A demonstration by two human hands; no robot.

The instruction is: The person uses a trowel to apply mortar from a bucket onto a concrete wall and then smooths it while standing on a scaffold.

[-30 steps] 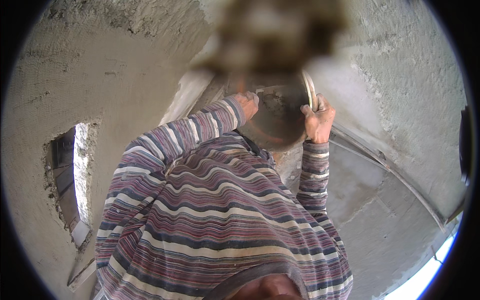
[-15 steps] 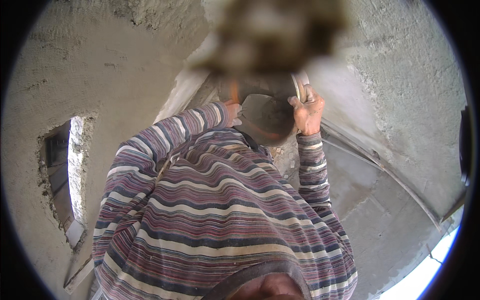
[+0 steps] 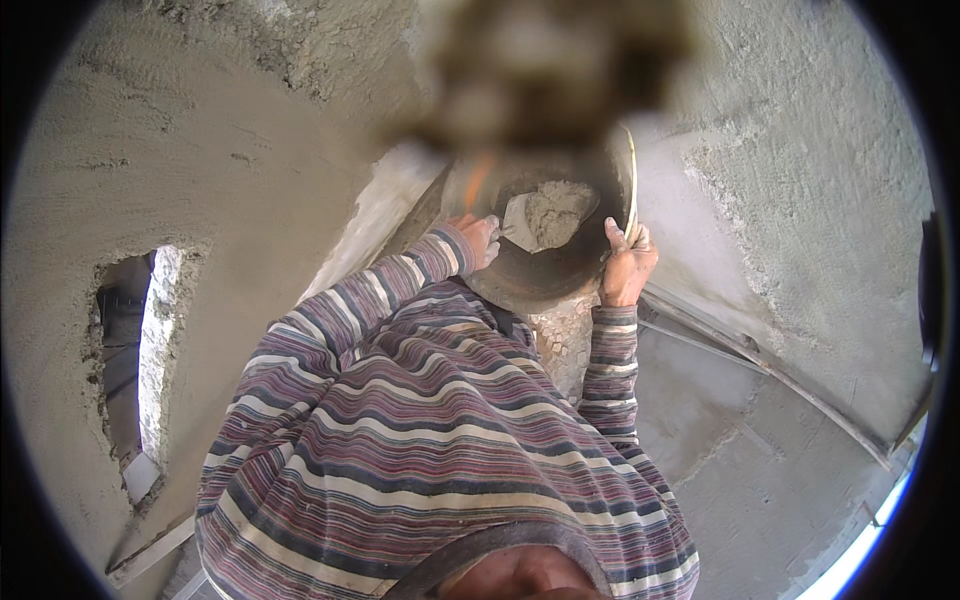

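Note:
A dark, round mortar bucket (image 3: pixel 535 278) is in front of my chest, its mouth facing me. Inside it, a trowel (image 3: pixel 517 224) with a pale blade carries a lump of wet grey mortar (image 3: pixel 557 212). My left hand (image 3: pixel 478 240) is closed at the bucket's left side, around the trowel's handle end, which the fingers mostly hide. My right hand (image 3: pixel 628 262) grips the right side of the bucket, thumb up, where a thin pale-yellow curved edge (image 3: pixel 632 180) runs upward. A dark blur at the top hides the bucket's far part.
Rough plastered wall (image 3: pixel 270 170) surrounds me, with a broken opening (image 3: pixel 130 370) at the left. Long thin strips (image 3: pixel 770 370) lean at the right. Speckled rubble-like ground (image 3: pixel 565 340) shows below the bucket. Bright light enters at the lower right.
The bucket's mouth has come into clearer view, and the mortar lump on the trowel now shows. My left hand has moved slightly right and down; my right hand has shifted lower with the bucket's edge.

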